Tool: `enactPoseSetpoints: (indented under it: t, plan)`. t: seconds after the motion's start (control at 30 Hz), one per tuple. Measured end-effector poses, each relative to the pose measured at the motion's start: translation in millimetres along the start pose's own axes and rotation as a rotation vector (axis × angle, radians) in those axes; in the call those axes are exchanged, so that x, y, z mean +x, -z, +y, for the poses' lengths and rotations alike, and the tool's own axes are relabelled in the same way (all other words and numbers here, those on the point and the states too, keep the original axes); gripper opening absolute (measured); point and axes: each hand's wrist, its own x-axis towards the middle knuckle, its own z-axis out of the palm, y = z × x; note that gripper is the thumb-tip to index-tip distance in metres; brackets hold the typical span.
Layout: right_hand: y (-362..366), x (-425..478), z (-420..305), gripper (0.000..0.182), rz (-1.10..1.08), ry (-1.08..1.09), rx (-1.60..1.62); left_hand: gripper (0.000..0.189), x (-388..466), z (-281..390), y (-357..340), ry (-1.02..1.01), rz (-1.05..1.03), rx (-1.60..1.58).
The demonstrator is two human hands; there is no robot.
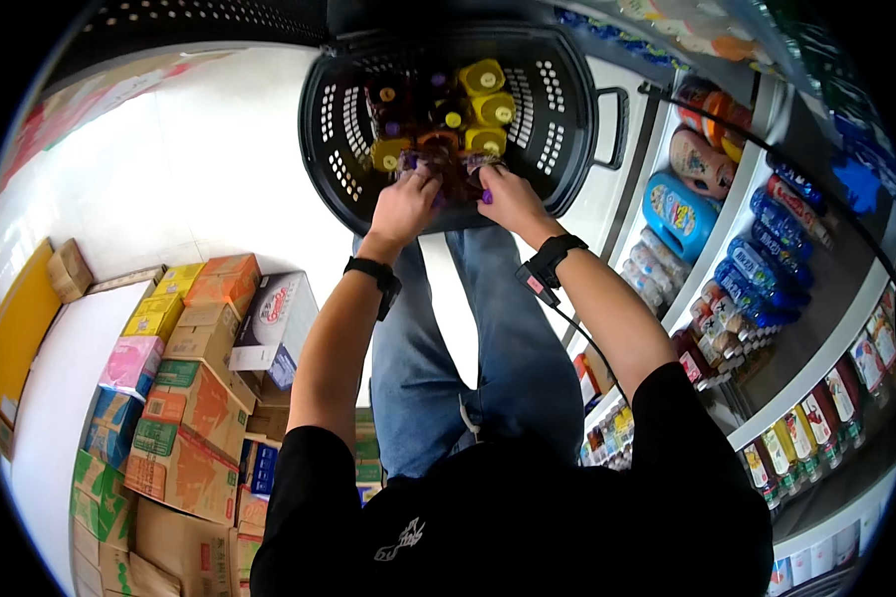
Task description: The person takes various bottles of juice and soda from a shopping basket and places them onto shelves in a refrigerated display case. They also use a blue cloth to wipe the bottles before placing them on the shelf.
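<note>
A black plastic basket with slotted walls stands on the floor in front of my legs. Inside it are several bottles or cartons with yellow tops, among darker ones, some purple-capped. My left hand reaches over the near rim, its fingers closed around a dark bottle. To the right, my right hand grips another dark bottle with a purple cap. Shadow and my fingers hide most of both bottles. Each wrist wears a black band, and a cable runs from the right one.
The basket's side handle juts toward a shelf unit on my right, which holds blue drink bottles, a blue jug and juice bottles. Stacked cardboard cartons stand on my left. Pale floor tiles lie beyond them.
</note>
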Motion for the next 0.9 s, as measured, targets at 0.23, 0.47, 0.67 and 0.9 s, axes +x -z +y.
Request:
enactPoseSetpoints:
  t: [0.23, 0.47, 0.67, 0.9]
  plan:
    - [-36, 2, -22, 0.042, -0.126, -0.078, -0.071, 0.025, -54, -17, -17, 0.362, -0.173, 0.088]
    - [-3, -8, -55, 0.027, -0.276, -0.165, -0.131, 0.031, -71, -27, 23, 0.324, -0.336, 0.079]
    - [59, -57, -69, 0.025, -0.3, -0.13, -0.086, 0.028, -60, 13, 106, 0.474, -0.368, -0.137]
    - [147, -132, -84, 0.022, -0.152, -0.055, -0.124, 0.027, -98, 25, 198, 0.49, -0.257, -0.149]
